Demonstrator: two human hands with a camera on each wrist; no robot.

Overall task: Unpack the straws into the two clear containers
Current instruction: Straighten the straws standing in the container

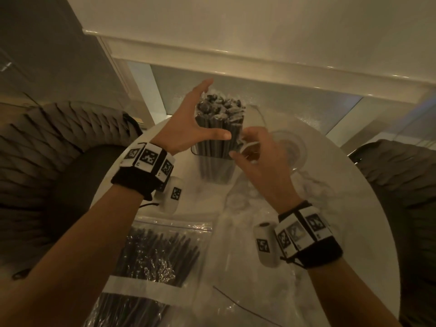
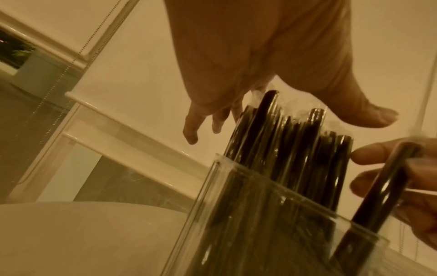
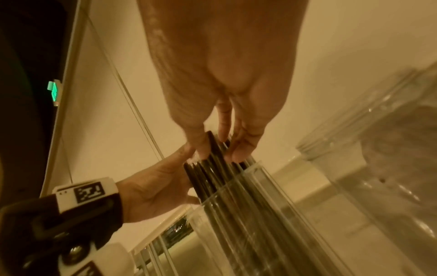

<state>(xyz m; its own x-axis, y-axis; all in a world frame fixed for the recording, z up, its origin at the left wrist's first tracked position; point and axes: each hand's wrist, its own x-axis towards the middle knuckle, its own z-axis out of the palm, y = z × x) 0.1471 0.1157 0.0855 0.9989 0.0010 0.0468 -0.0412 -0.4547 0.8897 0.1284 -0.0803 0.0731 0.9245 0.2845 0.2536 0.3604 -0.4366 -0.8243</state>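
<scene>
A square clear container (image 1: 215,169) stands mid-table, packed with upright black wrapped straws (image 1: 219,114). My left hand (image 1: 186,123) is spread beside the bundle, thumb lying across its front and fingers straight behind it. On the container's right side, my right hand (image 1: 257,156) pinches one black straw (image 2: 387,179) that leans in the near corner of the container (image 2: 236,214). The right wrist view shows my right fingertips (image 3: 236,153) at the straw tops. A second clear container (image 1: 292,147) sits just behind the right hand and looks empty.
A zip bag of black straws (image 1: 155,256) lies at the round white table's (image 1: 354,220) near left edge, with crumpled clear plastic (image 1: 259,232) beside it. A thin dark strand (image 1: 240,305) lies near the front. Grey chairs (image 1: 47,149) flank the table.
</scene>
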